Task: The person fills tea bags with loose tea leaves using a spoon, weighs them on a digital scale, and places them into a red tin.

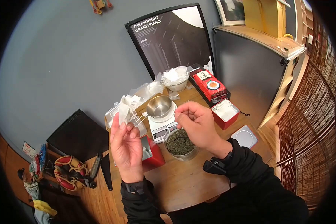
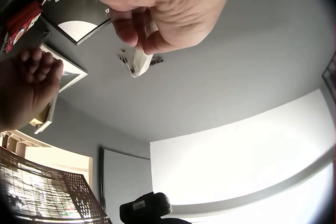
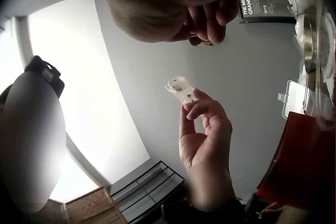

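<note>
- The left hand (image 1: 128, 149), palm turned toward the wearer, pinched the base of a small white pouch (image 1: 124, 108) between thumb and fingertips. The gap was narrow, closed down on the thin material, while the remaining fingers bent loosely beside it.
- The pouch was in the air above the left part of the wooden table (image 1: 183, 186), beside a white scale (image 1: 160, 130) bearing a metal pan (image 1: 158, 107).
- Its long axis ran nearly upright in the head view, the pinched end low and the free end pointing up, past the fingertips.
- From the right wrist the pouch leaned to the picture's upper left; dark specks showed through its translucent sides, and the free edge looked uneven.
- From the left wrist it appeared as a slim strip pointing away from the fingertips.
- The right hand (image 1: 198, 125) was apart from the pouch, its fingers curled inward and the thumb close to the forefinger. Whether anything tiny lay between those tips could not be told.
- Below the right hand stood a clear bowl (image 1: 186, 158) of dark green dried leaves (image 1: 180, 142), with an open red tin (image 1: 155, 160) just to its left.
</note>
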### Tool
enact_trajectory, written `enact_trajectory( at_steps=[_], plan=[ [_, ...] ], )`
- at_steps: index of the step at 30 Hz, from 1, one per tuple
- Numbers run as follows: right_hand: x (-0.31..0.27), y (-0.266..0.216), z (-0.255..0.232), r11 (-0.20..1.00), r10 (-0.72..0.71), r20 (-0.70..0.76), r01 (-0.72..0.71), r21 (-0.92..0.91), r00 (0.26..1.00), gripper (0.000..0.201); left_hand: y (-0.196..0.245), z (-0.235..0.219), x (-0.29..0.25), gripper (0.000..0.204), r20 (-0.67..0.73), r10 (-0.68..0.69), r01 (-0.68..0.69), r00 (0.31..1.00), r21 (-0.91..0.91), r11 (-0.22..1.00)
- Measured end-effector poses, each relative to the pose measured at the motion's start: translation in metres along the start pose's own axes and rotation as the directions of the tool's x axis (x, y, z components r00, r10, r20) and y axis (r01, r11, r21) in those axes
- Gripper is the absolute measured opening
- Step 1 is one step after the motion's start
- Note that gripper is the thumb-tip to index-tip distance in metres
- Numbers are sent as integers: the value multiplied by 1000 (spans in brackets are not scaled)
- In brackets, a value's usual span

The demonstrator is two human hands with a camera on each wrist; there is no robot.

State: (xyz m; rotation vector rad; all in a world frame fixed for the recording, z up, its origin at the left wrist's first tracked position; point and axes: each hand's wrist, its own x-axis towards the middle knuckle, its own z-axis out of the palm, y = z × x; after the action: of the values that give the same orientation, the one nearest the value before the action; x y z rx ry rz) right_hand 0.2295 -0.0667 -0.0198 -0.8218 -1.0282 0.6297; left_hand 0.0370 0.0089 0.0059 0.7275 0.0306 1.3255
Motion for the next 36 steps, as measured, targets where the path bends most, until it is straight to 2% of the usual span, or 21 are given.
enact_trajectory(
  at_steps=[1,3,4,5,6,7,8,9,11,12,13,15,16,20,21,23,24,26,30,32,36],
  plan=[
    [0,0,1,1000,0,3,0,7,1000,7,3,-5,3,40,-2,1,-1,1000,2,1000],
    [2,3,-1,1000,-13,19,13,-19,1000,7,5,-10,8,39,-73,-81,91,994,152,984],
    [2,4,-4,999,-22,32,24,-49,999,8,7,-6,6,36,-95,-74,97,993,265,959],
    [3,3,-4,998,-18,26,19,-51,1000,8,10,-3,5,36,-97,-82,105,992,264,959],
    [3,1,-2,1000,-15,3,15,-21,1000,7,15,-3,3,35,-47,-72,86,996,523,848],
    [3,1,0,1000,-11,-21,12,12,1000,5,19,0,-1,33,6,-79,49,997,740,671],
    [3,2,-1,1000,-5,-28,6,12,1000,5,20,6,-4,29,-14,-73,51,997,846,530],
    [3,4,-2,1000,-15,-5,14,-10,1000,7,17,8,-7,29,-17,-81,58,997,847,529],
    [4,6,-4,999,-15,14,16,-34,1000,9,9,10,-13,27,98,-81,-75,992,964,257],
    [4,7,-3,1000,1,15,-1,-25,1000,9,7,11,-16,27,154,-107,-151,982,988,36],
    [3,7,-3,1000,18,16,-18,-16,1000,9,4,16,-18,27,147,-116,-144,982,989,38],
    [3,8,-3,999,23,17,-23,-32,1000,9,-2,28,-21,29,253,-277,-306,927,937,-167],
    [3,7,-3,999,21,24,-20,-45,999,9,-6,22,-21,30,289,-328,-360,899,915,-181],
    [5,5,-5,998,23,22,-21,-61,999,8,-13,29,-22,32,235,-432,-359,871,905,-229],
    [4,5,-4,998,26,27,-25,-51,999,8,-14,28,-22,32,234,-437,-359,869,905,-229],
    [4,5,-3,999,32,30,-31,-40,999,8,-16,24,-22,29,316,-398,-418,861,886,-202],
    [4,5,-3,999,32,30,-30,-36,999,8,-16,26,-23,29,314,-400,-417,861,886,-202],
    [4,6,-3,999,33,29,-32,-33,999,8,-14,31,-24,30,223,-407,-321,886,927,-191],
    [5,7,-3,999,9,36,-7,-50,999,7,-16,29,-22,30,247,-409,-346,879,920,-187],
    [4,7,-4,999,13,32,-11,-51,999,7,-13,35,-23,32,242,-416,-320,877,938,-130],
    [5,7,-3,998,6,30,-4,-57,1000,7,-13,23,-18,34,276,-421,-362,864,922,-139]
  ],
)
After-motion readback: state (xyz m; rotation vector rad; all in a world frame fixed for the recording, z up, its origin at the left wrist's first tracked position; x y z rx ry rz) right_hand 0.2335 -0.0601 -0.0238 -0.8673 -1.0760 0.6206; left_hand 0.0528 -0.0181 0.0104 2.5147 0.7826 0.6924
